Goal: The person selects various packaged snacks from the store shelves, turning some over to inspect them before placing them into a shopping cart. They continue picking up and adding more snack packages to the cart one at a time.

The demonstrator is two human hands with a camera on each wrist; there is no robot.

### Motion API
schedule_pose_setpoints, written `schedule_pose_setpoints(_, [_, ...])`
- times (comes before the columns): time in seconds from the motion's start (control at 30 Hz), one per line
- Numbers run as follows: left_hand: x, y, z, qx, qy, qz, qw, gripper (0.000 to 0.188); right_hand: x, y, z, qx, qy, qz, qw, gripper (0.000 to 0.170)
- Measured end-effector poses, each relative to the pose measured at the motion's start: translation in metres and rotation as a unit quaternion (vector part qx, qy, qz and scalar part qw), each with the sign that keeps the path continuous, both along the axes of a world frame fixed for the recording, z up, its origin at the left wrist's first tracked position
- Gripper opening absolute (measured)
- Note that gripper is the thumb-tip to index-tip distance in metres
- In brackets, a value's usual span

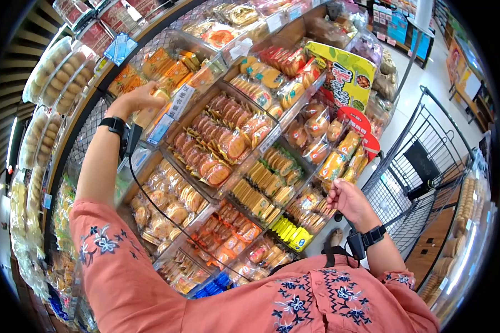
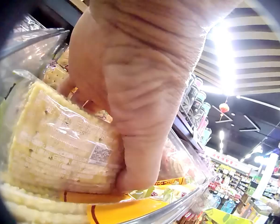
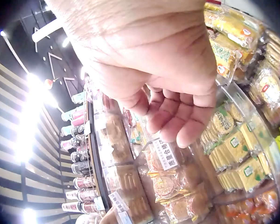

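At the upper left of the head view, my left hand (image 1: 136,101) reaches into a bin of wrapped snacks. In the left wrist view this hand (image 2: 130,88) grips a clear-wrapped pack of square, pale crackers (image 2: 56,144), its thumb against the wrapper; the other fingers are mostly hidden. Orange-yellow packaging (image 2: 126,210) lies under the pack. My right hand (image 1: 350,202) is in the air near yellow wrapped packs (image 1: 333,165), apart from the shelf. Its fingers curl loosely with nothing in them, as the right wrist view shows of the hand (image 3: 163,93).
Divided bins of wrapped biscuits (image 1: 214,139) fill the middle, with clear dividers and label strips (image 1: 180,101). A green and yellow sign (image 1: 344,75) stands above them. On the right is a wire shopping cart (image 1: 422,139); stacked round tubs (image 1: 61,75) line the left.
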State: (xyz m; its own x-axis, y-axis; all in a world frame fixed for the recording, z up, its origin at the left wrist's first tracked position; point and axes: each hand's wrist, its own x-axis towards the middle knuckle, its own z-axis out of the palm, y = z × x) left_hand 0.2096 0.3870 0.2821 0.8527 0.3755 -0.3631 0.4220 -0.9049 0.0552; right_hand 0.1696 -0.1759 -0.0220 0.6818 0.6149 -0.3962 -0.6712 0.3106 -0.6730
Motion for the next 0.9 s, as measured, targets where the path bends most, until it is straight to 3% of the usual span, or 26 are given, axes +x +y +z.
schedule_pose_setpoints(0.07, [-0.007,-0.01,0.003,0.016,-0.026,-0.005,1.0,0.083,0.0,-0.002,-0.001,0.004,0.003,-0.007,1.0,0.019])
schedule_pose_setpoints(0.17, [-0.014,0.009,-0.003,-0.001,-0.153,-0.042,0.987,0.091,0.001,-0.003,-0.002,-0.001,0.005,-0.012,1.0,0.019])
schedule_pose_setpoints(0.3, [-0.011,0.031,0.012,-0.119,-0.253,-0.043,0.959,0.073,0.001,-0.002,-0.007,-0.011,0.007,0.001,1.0,0.018])
schedule_pose_setpoints(0.37, [-0.025,0.022,0.018,-0.245,-0.311,0.034,0.918,0.071,0.001,0.0,-0.01,-0.006,0.009,0.009,1.0,0.018])
schedule_pose_setpoints(0.47, [-0.03,0.025,0.019,-0.352,-0.385,0.046,0.852,0.072,0.003,0.009,-0.004,-0.001,-0.001,0.031,1.0,0.019])
schedule_pose_setpoints(0.57, [-0.044,-0.001,0.035,-0.43,-0.451,0.035,0.781,0.068,0.009,0.027,0.016,0.018,-0.081,0.051,0.995,0.02])
schedule_pose_setpoints(0.6, [-0.043,0.006,0.04,-0.457,-0.466,0.033,0.757,0.057,0.009,0.034,0.033,-0.017,-0.119,0.039,0.992,0.021])
schedule_pose_setpoints(0.63, [-0.047,0.006,0.045,-0.494,-0.487,0.03,0.72,0.049,0.012,0.041,0.039,-0.01,-0.132,0.028,0.991,0.027])
schedule_pose_setpoints(0.7, [-0.056,-0.005,0.053,-0.461,-0.55,-0.028,0.696,0.048,0.02,0.052,0.058,0.02,-0.186,0.008,0.982,0.044])
schedule_pose_setpoints(0.77, [-0.066,-0.027,0.044,-0.2,-0.531,-0.189,0.801,0.048,0.02,0.063,0.084,0.045,-0.277,-0.026,0.959,0.055])
schedule_pose_setpoints(0.8, [-0.061,-0.048,0.031,-0.261,-0.482,-0.202,0.812,0.05,0.021,0.072,0.091,0.047,-0.348,-0.057,0.934,0.061])
schedule_pose_setpoints(0.83, [-0.055,-0.07,0.019,-0.318,-0.429,-0.207,0.82,0.052,0.019,0.077,0.094,0.059,-0.331,-0.069,0.939,0.071])
schedule_pose_setpoints(0.87, [-0.046,-0.103,0.008,-0.534,-0.32,-0.121,0.773,0.057,0.012,0.078,0.097,0.064,-0.339,-0.08,0.935,0.078])
schedule_pose_setpoints(0.9, [-0.035,-0.152,-0.031,-0.611,-0.259,-0.085,0.743,0.062,0.006,0.076,0.097,0.071,-0.347,-0.088,0.931,0.084])
